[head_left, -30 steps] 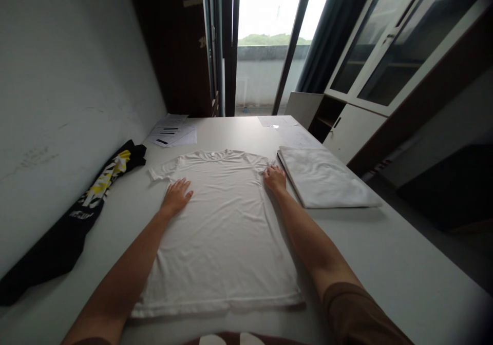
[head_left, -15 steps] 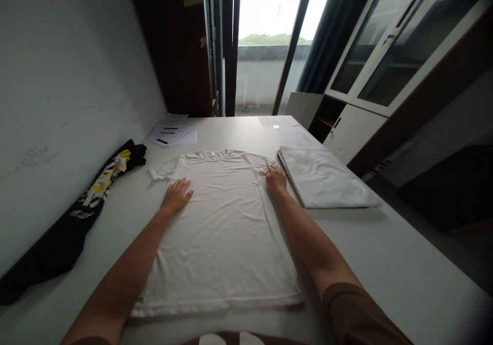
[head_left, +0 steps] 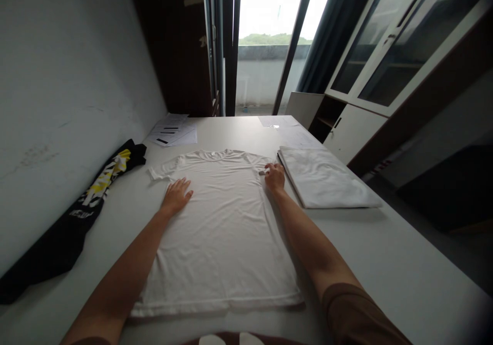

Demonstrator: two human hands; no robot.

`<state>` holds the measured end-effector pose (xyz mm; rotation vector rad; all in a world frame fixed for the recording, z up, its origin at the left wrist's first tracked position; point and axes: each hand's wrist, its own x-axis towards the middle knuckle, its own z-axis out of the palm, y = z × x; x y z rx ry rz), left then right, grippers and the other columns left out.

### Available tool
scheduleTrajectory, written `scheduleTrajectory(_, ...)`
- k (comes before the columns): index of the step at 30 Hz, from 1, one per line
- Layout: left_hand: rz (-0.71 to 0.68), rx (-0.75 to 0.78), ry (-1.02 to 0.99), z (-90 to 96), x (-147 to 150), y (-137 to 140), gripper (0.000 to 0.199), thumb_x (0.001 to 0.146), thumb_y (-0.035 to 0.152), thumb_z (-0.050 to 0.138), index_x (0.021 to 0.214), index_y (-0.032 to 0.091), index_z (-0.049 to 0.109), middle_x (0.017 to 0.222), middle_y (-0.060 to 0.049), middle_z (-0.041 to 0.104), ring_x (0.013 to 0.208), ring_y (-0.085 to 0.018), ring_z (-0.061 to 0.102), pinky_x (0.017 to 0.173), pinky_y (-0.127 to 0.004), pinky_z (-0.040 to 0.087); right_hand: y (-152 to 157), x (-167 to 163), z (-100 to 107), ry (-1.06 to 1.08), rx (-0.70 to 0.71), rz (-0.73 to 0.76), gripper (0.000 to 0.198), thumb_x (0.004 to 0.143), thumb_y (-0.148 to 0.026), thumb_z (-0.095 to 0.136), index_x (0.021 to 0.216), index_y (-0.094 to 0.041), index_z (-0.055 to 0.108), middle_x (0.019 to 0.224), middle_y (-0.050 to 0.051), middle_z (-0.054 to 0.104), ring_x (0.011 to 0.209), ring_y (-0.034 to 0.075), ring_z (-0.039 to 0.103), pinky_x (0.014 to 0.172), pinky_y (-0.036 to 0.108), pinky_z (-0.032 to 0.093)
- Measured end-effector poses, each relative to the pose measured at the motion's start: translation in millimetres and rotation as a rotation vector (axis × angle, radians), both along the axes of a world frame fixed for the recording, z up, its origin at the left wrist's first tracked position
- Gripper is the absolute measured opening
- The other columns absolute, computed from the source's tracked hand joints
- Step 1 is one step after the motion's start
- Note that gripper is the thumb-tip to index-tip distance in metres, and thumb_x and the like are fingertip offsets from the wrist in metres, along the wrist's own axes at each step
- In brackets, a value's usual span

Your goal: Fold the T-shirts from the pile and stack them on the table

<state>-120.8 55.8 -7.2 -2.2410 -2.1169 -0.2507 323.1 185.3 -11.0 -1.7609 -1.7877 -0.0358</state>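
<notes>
A white short-sleeved T-shirt (head_left: 223,232) lies spread on the table, its collar away from me and its hem near my body. Light creases run across the chest and along the body. My left hand (head_left: 177,196) rests flat on the shirt's left side below the sleeve, fingers stretched out. At the opposite sleeve, my right hand (head_left: 275,177) has its fingers curled onto the sleeve's edge, pinching the cloth. The fingertips partly hide that sleeve opening.
Right of the shirt lies a folded white cloth (head_left: 327,178), close to my right hand. A black garment with yellow and white print (head_left: 77,227) lies along the wall. Papers (head_left: 175,131) sit at the table's far left; cabinets (head_left: 358,129) stand beyond the right edge.
My right hand has shifted very slightly left and away from me at the sleeve, its fingers more curled. My left hand and the shirt's body stay in place.
</notes>
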Motion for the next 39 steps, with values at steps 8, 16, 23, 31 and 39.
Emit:
scheduleTrajectory(8,0.000,-0.010,-0.010,2.4,1.5,-0.6,0.055,0.103,0.044,0.041,0.152,0.020,0.049,0.164,-0.011,0.039,0.152,-0.028,0.033,0.124,-0.048,0.024,-1.0,-0.6,-1.4,-0.001,-0.007,-0.010,0.032,0.086,-0.008,0.049,0.108,-0.021,0.068,0.107,0.011,0.058,0.107,0.027,0.049,0.096,0.035,0.042)
scheduleTrajectory(16,-0.003,-0.010,-0.008,3.6,1.9,-1.0,0.055,0.103,0.044,0.041,0.152,0.020,0.048,0.164,-0.010,0.039,0.152,-0.028,0.033,0.124,-0.047,0.024,-2.6,-1.0,-0.5,-0.008,-0.012,-0.001,0.030,0.088,-0.007,0.050,0.108,-0.021,0.067,0.107,0.010,0.057,0.107,0.026,0.050,0.097,0.033,0.040)
scheduleTrajectory(23,-0.001,-0.015,-0.013,3.9,2.1,-1.2,0.054,0.103,0.043,0.042,0.152,0.022,0.049,0.164,-0.010,0.039,0.152,-0.028,0.033,0.124,-0.047,0.024,-1.5,-1.1,-2.0,-0.004,-0.023,-0.001,0.032,0.088,-0.006,0.050,0.110,-0.021,0.067,0.106,0.010,0.057,0.105,0.026,0.050,0.096,0.033,0.040)
scheduleTrajectory(31,-0.001,-0.022,-0.013,5.5,2.8,-1.5,0.055,0.103,0.043,0.041,0.153,0.019,0.048,0.165,-0.010,0.038,0.153,-0.029,0.032,0.124,-0.047,0.024,0.3,0.0,-3.3,0.009,-0.011,0.002,0.033,0.087,-0.006,0.049,0.109,-0.022,0.068,0.106,0.010,0.057,0.104,0.026,0.050,0.095,0.033,0.041)
scheduleTrajectory(39,0.005,-0.026,-0.018,6.6,3.3,-1.9,0.055,0.104,0.043,0.040,0.153,0.019,0.048,0.165,-0.011,0.038,0.153,-0.028,0.032,0.125,-0.047,0.023,-0.7,-0.1,-2.7,0.005,-0.020,0.011,0.034,0.087,-0.007,0.048,0.110,-0.021,0.068,0.106,0.010,0.057,0.103,0.026,0.049,0.095,0.033,0.041)
